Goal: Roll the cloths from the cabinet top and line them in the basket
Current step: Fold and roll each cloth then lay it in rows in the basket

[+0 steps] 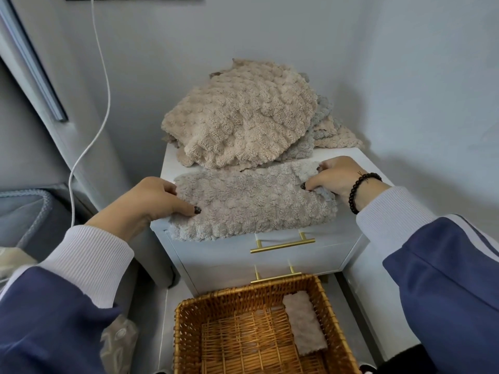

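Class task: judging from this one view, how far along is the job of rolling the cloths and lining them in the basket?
Done: one rolled cloth lies against the right wall of the wicker basket. In hand: a grey cloth lies on the cabinet top, the left hand and right hand gripping its ends. Left: the pile of cloths behind it, unrolled.

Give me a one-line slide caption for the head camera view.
Both hands grip a grey cloth on the cabinet top; one roll in the basket.
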